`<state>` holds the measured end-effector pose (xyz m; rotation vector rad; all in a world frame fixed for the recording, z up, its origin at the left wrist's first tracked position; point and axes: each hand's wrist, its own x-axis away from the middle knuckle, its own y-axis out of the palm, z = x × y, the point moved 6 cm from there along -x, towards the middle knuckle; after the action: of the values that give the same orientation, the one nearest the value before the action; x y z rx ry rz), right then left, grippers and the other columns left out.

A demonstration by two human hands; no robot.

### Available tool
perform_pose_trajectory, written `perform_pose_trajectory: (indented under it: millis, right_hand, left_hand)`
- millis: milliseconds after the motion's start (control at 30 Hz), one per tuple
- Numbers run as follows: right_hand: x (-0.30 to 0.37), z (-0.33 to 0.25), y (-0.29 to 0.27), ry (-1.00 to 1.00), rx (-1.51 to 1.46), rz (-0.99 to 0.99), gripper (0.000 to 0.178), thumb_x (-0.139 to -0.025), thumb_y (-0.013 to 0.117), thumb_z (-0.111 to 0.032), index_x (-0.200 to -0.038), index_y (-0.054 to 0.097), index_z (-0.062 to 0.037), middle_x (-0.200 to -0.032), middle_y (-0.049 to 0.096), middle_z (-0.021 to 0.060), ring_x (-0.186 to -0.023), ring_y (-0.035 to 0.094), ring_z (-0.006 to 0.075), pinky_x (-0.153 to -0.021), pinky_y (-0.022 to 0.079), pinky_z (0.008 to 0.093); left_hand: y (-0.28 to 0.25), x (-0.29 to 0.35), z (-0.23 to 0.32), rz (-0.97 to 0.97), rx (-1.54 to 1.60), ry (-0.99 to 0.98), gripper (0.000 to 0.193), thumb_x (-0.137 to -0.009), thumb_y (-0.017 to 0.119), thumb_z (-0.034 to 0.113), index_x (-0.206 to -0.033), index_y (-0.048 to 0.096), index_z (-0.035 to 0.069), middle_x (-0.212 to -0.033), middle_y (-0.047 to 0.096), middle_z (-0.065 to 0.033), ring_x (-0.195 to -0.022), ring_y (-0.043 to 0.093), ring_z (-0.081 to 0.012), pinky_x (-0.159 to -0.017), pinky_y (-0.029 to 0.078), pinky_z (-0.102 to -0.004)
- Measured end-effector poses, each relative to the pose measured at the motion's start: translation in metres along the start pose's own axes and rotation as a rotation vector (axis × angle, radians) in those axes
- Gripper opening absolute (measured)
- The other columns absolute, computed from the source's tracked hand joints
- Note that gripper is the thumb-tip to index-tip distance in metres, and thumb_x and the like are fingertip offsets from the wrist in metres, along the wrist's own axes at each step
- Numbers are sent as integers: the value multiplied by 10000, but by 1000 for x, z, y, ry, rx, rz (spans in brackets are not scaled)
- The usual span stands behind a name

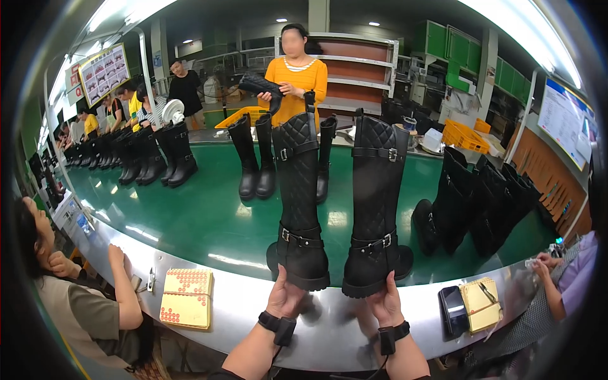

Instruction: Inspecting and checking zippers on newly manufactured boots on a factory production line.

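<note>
Two tall black boots with quilted shafts and buckled straps stand upright side by side in front of me, heels toward me. My left hand (pixel 285 296) grips the left boot (pixel 298 190) at its heel, thumb up along the back and the other fingers under the sole. In the same way my right hand (pixel 385 303) has hold of the right boot (pixel 376 196) by its heel. A gap separates the two boots, and their toes point away and outward. Each wrist wears a black band with a small box.
Beyond lies a green belt (pixel 215 228) carrying more black boots (pixel 253 158) and a group at the right (pixel 453 202). On the metal ledge (pixel 253 285) rest a sticker-covered yellow pad (pixel 187 299), a phone (pixel 453 310) and another pad (pixel 481 304). Co-workers sit either side; one stands opposite.
</note>
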<state>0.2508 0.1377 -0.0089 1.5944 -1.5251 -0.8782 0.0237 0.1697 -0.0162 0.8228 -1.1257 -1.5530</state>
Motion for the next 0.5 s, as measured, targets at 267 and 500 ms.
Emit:
perform_pose_trajectory:
  millis: [267,500]
  right_hand:
    - [-1,1,-8,1,97,71,580,-922,553,-416,-1363,407,-68,-1363,490,104,-1245,474,272,-1046,386,444]
    - [-3,0,-6,-22,149,65,563,-941,526,-410,-1367,403,-63,-1355,500,100,-1254,469,272,-1048,379,450]
  left_hand:
    - [-1,0,-11,14,-164,22,614,-915,551,429,-1398,350,107,-1409,442,-89,-1302,414,-264,-1084,324,-446]
    - [-2,-1,-8,-4,-215,36,624,-916,547,449,-1413,323,144,-1432,411,-72,-1312,396,-271,-1068,322,-467]
